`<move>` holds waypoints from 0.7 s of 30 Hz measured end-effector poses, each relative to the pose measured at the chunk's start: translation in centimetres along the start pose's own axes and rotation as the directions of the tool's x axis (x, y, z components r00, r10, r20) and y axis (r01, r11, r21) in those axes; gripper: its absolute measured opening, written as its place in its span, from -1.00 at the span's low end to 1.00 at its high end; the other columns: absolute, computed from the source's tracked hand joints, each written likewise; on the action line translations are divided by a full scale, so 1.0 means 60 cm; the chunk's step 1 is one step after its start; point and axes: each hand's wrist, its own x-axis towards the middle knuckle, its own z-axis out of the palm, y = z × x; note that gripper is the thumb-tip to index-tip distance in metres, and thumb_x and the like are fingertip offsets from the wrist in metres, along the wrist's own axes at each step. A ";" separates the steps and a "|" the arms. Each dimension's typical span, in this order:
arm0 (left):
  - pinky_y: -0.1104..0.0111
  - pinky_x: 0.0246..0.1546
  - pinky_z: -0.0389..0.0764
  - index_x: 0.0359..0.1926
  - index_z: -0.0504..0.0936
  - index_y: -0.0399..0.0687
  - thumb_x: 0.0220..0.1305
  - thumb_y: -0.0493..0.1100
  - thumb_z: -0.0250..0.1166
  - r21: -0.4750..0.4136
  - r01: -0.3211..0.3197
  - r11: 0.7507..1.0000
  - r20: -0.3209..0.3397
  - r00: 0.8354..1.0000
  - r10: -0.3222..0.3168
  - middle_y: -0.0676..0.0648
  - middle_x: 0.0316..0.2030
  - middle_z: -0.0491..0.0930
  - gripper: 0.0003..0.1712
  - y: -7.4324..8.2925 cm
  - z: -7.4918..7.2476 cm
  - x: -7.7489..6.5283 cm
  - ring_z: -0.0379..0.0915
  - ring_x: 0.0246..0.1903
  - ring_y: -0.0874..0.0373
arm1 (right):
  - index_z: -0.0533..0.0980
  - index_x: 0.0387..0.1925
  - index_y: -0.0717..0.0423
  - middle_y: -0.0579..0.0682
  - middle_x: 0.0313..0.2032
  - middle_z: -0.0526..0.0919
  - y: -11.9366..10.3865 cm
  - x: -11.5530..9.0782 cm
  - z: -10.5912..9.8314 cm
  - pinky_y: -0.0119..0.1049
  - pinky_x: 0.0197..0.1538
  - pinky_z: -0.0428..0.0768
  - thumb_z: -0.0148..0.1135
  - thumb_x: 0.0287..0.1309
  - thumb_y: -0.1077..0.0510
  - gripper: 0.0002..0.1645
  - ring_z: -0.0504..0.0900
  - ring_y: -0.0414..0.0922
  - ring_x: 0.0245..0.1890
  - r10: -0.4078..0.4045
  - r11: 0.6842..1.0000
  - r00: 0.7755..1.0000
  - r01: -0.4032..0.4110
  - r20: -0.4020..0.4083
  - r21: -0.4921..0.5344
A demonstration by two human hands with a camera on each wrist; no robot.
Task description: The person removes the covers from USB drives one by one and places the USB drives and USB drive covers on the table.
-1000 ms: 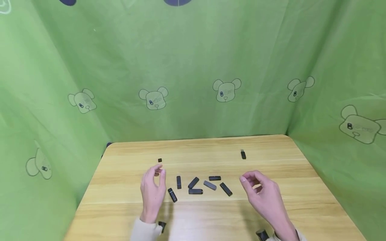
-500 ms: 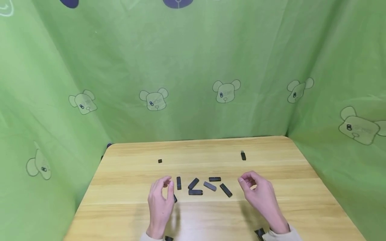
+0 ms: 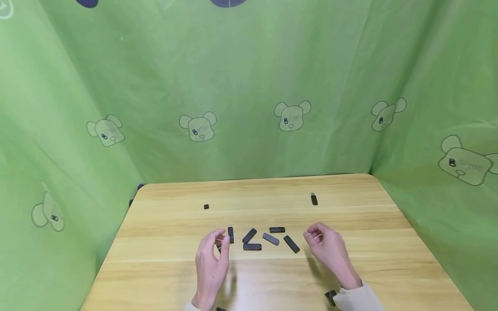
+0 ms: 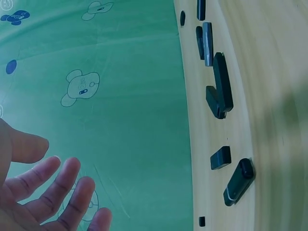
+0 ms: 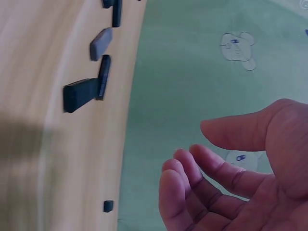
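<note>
My left hand [image 3: 212,265] hovers over the table with fingers loosely bent and nothing between them. It partly hides a black USB stick with a pale band [image 4: 239,182]. Just beyond its thumb lies another black stick [image 3: 231,233]. On the other side, my right hand [image 3: 330,249] is raised, fingers and thumb bent, also holding nothing. Nearest to it is a slanted black stick [image 3: 292,244]. Between the hands lie a grey stick [image 3: 270,239] and several black ones, including a sideways stick [image 3: 252,247] and one farther back [image 3: 277,230].
At the back right of the wooden table [image 3: 264,194] lies a black USB stick with its metal plug bare [image 3: 314,199]. A small black square piece [image 3: 206,207] lies at the back left. A green curtain [image 3: 249,95] with bear heads surrounds the table's back and sides.
My left hand has moved right and nearer, from close to the small square piece to over the banded stick. My right hand has shifted slightly left. The sticks have stayed put.
</note>
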 end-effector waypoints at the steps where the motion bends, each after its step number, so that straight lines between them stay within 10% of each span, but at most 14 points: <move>1: 0.14 -0.13 0.59 -0.07 0.68 -0.18 0.28 -0.30 0.34 -0.002 0.008 1.000 0.004 1.000 -0.008 -0.01 -0.33 0.73 -0.81 0.000 0.001 0.000 0.58 -0.27 0.18 | 0.62 -0.18 0.18 0.03 -0.31 0.71 0.004 0.003 0.003 -0.45 -0.28 0.55 0.32 0.25 0.18 -0.84 0.60 -0.18 -0.34 -0.003 1.000 1.000 0.003 -0.001 -0.003; 21: 0.28 -0.10 0.54 -0.04 0.68 -0.10 0.32 -0.23 0.34 0.013 0.145 0.989 0.046 0.988 -0.146 0.11 -0.31 0.69 -0.80 -0.004 0.002 -0.017 0.56 -0.23 0.20 | 0.56 -0.02 0.23 0.14 -0.13 0.71 0.047 0.024 0.057 0.06 -0.07 0.66 0.45 0.12 0.07 -0.54 0.67 0.03 -0.16 0.099 0.987 0.981 -0.075 0.167 -0.142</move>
